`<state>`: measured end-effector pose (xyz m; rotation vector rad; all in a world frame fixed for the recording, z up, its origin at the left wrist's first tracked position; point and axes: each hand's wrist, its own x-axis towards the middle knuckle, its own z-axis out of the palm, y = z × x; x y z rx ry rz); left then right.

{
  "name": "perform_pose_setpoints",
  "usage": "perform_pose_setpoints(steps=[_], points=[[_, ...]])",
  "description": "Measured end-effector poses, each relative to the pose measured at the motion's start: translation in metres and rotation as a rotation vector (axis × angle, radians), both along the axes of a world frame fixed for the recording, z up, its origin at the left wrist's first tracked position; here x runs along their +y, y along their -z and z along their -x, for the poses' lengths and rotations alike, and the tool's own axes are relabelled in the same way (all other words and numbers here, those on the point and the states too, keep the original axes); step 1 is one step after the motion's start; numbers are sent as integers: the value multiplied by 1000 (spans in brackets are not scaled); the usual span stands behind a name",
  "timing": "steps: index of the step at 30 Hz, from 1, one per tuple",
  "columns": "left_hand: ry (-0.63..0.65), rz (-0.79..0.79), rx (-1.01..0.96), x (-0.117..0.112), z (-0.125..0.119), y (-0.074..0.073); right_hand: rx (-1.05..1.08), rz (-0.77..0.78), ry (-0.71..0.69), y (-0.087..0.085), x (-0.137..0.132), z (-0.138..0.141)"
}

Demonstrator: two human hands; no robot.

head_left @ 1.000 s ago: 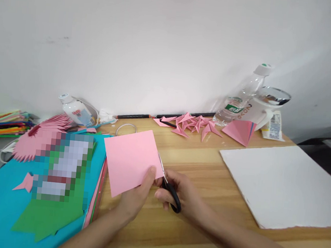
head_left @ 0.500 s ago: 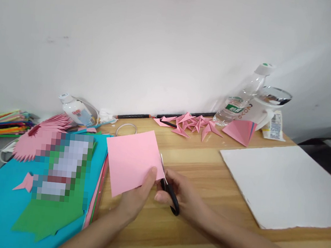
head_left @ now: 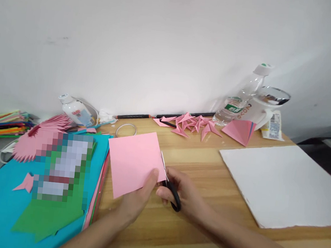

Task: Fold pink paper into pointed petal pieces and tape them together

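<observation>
the fingers of your left hand pinch the flat pink square sheet of paper by its near right corner, thumb on top; those of your right hand curl round the black-handled metal scissors, whose blades reach ahead of them along the sheet's right edge. beyond your fingers, spiky folded pink paper pieces lie on the light brown wooden worktop.

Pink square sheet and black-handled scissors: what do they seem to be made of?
Pink sheet: probably paper, matte; it looks thin, with crisp straight edges.
Scissors: the blades look metal, silvery and bright; the handles look smooth and black, likely plastic, though the right hand partly hides them.
</observation>
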<state>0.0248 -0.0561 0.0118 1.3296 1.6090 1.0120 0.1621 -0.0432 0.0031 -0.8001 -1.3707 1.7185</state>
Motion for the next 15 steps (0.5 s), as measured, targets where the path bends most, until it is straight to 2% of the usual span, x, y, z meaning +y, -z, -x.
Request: perform_pose_setpoints(steps=[6,11,15], points=[[-12,-15,-28,1,-1,-3,12,28,-9,-2,0,1],[-15,-1,-39,1,0,2,-6,65,4,1,-2,3],[-145,8,-34,3,1,7,-60,45,109,1,2,-2]])
